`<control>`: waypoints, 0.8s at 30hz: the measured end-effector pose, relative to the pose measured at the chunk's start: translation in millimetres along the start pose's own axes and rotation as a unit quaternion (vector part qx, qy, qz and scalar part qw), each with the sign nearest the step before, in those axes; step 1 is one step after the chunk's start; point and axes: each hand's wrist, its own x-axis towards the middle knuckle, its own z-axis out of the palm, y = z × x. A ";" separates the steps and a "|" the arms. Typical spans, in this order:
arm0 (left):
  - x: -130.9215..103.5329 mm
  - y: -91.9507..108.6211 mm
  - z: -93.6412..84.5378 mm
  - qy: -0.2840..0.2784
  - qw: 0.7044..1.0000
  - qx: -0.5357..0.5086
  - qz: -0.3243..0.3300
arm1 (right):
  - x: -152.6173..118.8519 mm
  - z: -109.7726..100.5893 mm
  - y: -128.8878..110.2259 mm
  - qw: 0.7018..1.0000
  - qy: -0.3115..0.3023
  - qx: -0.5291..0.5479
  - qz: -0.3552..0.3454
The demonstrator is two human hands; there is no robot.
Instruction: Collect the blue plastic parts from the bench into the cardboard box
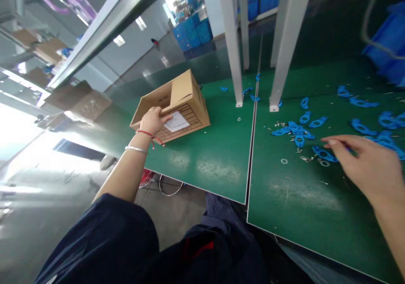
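Gaping brown cardboard box [183, 100], white-labelled

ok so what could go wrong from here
The left hand grips the carton by its near rim, so a pull might tip it. A loose washer and metal bits lie near the right hand, which could knock and scatter them. Strays might also catch in the dark seam between the green tabletops.
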 end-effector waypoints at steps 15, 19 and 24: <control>57.3 197.0 121.9 -0.037 0.976 -0.106 0.188 | 2.8 11.4 -21.9 0.991 -0.064 0.115 -0.035; 120.4 212.5 160.8 -0.050 0.986 -0.110 0.118 | 6.5 12.0 -28.2 0.986 -0.092 0.134 -0.035; 179.7 221.7 179.7 -0.063 0.989 -0.107 0.082 | 10.0 15.6 -31.7 0.987 -0.098 0.127 -0.033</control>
